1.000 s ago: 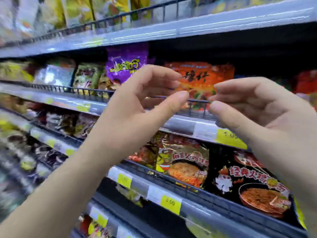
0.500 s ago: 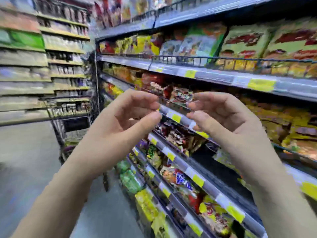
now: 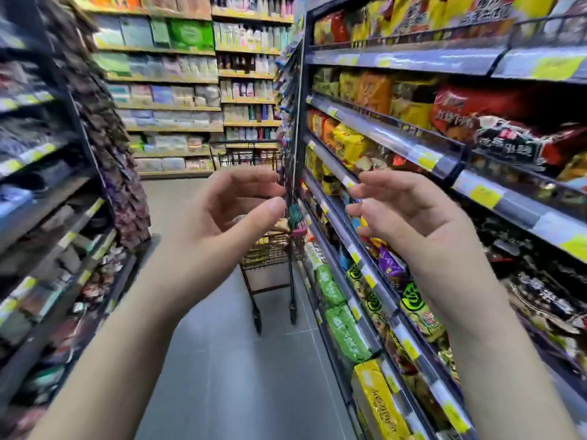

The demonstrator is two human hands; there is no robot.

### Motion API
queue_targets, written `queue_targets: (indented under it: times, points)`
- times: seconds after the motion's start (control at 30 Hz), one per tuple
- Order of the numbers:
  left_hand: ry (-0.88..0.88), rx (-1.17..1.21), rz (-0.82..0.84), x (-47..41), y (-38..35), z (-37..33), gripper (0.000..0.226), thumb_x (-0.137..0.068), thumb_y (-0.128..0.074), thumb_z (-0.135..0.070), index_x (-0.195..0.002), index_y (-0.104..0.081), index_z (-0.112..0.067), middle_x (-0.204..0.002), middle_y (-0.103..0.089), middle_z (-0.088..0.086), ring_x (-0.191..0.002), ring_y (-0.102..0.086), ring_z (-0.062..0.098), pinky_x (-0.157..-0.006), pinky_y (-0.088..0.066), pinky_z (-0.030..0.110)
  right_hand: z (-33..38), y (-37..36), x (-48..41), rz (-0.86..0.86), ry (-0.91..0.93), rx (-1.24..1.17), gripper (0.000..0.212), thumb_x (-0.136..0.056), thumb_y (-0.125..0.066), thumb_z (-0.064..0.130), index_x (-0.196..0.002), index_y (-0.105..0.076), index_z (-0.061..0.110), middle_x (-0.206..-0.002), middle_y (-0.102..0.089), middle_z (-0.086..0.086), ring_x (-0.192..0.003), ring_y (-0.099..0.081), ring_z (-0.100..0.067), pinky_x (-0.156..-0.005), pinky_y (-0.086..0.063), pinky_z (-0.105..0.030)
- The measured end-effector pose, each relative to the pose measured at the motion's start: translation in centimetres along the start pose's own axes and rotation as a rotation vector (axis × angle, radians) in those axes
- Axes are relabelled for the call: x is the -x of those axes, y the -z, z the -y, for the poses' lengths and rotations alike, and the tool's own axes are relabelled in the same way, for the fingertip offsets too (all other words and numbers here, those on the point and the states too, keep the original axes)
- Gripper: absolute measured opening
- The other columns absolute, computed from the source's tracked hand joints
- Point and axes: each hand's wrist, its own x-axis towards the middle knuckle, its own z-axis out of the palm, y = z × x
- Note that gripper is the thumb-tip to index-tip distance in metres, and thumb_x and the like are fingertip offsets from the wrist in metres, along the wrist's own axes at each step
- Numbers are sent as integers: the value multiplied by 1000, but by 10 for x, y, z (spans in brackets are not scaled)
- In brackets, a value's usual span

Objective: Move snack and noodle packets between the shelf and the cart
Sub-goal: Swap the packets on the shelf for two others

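Noodle packets (image 3: 344, 331) fill the tall shelf (image 3: 368, 336) along the right of the aisle. Nearest, on a low tier, a yellow packet (image 3: 378, 404) lies with lettering running along its length, too blurred to read. Just beyond it is a row of green packets, and on the tier above those are packets bearing a round green-and-black emblem (image 3: 413, 300). Yellow price tags (image 3: 411, 349) sit along the front rails of every tier, their figures unreadable. Both bare arms reach forward at mid-height. The left hand (image 3: 222, 217) and the right hand (image 3: 409, 217) face each other, well apart from any packet, each with fingers loosely curled and spread away from the thumb, closed round nothing. Level with the right hand, on higher tiers, a red packet (image 3: 470, 106) and a black packet (image 3: 508, 144) carry large Chinese characters that I cannot make out through the blur, with orange and yellow packets farther along. Beyond the hands a dark wire cart (image 3: 270, 258) stands on the grey floor (image 3: 238, 360), just beside the right shelf, its basket holding a few yellowish packets (image 3: 270, 239). On the left, another shelf (image 3: 47, 217) holds dark, blurred packs. At the far end a second wire cart (image 3: 251, 157) stands before far shelves (image 3: 165, 77) of pale boxed goods and bottles, one green pack among them.
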Motion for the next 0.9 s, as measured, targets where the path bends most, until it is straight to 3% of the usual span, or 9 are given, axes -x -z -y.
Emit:
queue_targets:
  times: [0.23, 0.37, 0.5, 0.6, 0.73, 0.9]
  points:
    - [62, -113, -100, -106, 10, 77, 34, -86, -71, -45, -116, -70, -30, -117, -76, -1, -108, -73, 24, -93, -61, 44, -100, 6, -125, 103, -59, -100, 30, -90, -80, 29, -117, -73, 21, -113, -79, 2, -106, -74, -17, -90, -60, -27]
    - [122, -142, -131, -163, 11, 120, 34, -85, -70, -47, -115, -70, -31, -118, -76, -3, -109, -73, 17, -95, -59, 33, -155, 17, -195, 116, -92, -153, 31, -87, -78, 38, -115, -75, 25, -112, -78, 2, -105, -74, -17, -83, -59, -21]
    - [191, -119, -177, -211, 17, 163, 28, -92, -75, -37, -117, -70, -23, -115, -77, -3, -106, -74, 14, -85, -59, 22, -208, 15, -256, 143, -137, -179, 27, -89, -78, 32, -115, -74, 23, -112, -79, -2, -103, -74, -17, -81, -59, -23]
    - [223, -109, -212, -246, 26, 194, 33, -88, -68, -32, -118, -68, -18, -114, -77, -2, -104, -75, 13, -85, -60, 24, -243, 8, -298, 181, -157, -181, 31, -87, -79, 35, -115, -74, 23, -113, -79, -1, -103, -74, -14, -79, -59, -22]
    - [246, -94, -207, -297, 44, 240, 41, -85, -71, -39, -120, -67, -18, -114, -76, 1, -105, -74, 17, -89, -61, 29, -292, -6, -353, 192, -164, -154, 47, -80, -80, 58, -117, -74, 29, -116, -78, -1, -106, -75, -17, -82, -60, -26]
    - [260, -49, -218, -367, 82, 316, 42, -85, -67, -34, -122, -66, -14, -115, -76, 1, -103, -75, 16, -84, -60, 25, -365, -36, -425, 211, -169, -99, 46, -84, -78, 57, -121, -73, 30, -118, -77, -2, -107, -75, -20, -82, -61, -28]
